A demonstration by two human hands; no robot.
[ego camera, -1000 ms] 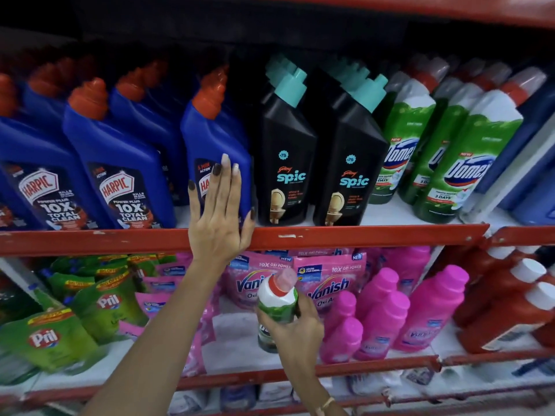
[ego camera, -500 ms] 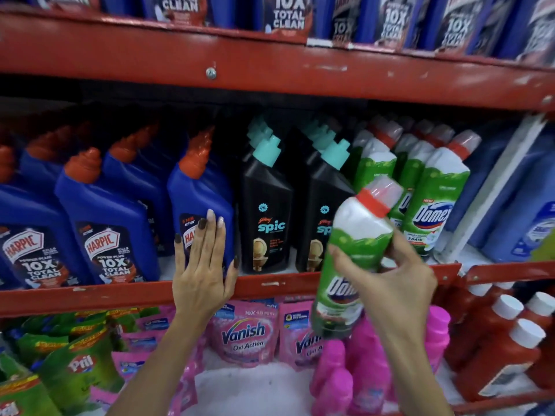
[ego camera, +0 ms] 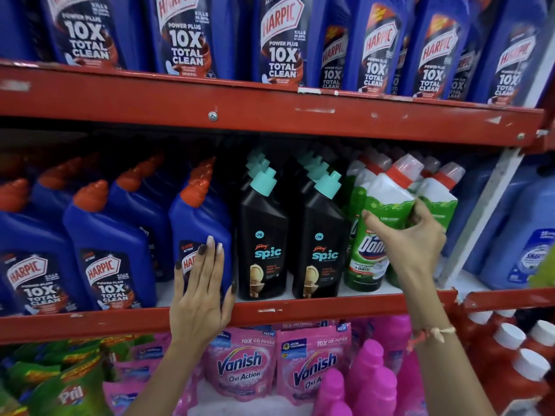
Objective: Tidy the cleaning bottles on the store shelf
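While the right hand [ego camera: 411, 244] grips the Domex bottle [ego camera: 381, 229] and the left hand [ego camera: 201, 292] rests flat, unclenched, on a Harpic bottle [ego camera: 201, 229], seat the Domex upright, label forward.

Spic bottles [ego camera: 262, 235] left of Domestos bottles [ego camera: 372, 235]

Both forearms are bare, with no sleeve showing anywhere up to the bottom edge of the view. The left hand [ego camera: 200, 298] has long nails, most painted a dark brownish shade, while two of the middle fingers carry a pale, almost pinkish-white polish. The right hand [ego camera: 411, 244] shows no ring that I can make out. Around the right wrist sits a thin thread bracelet [ego camera: 432, 333] in orange and cream, knotted, with short loose ends sticking out.
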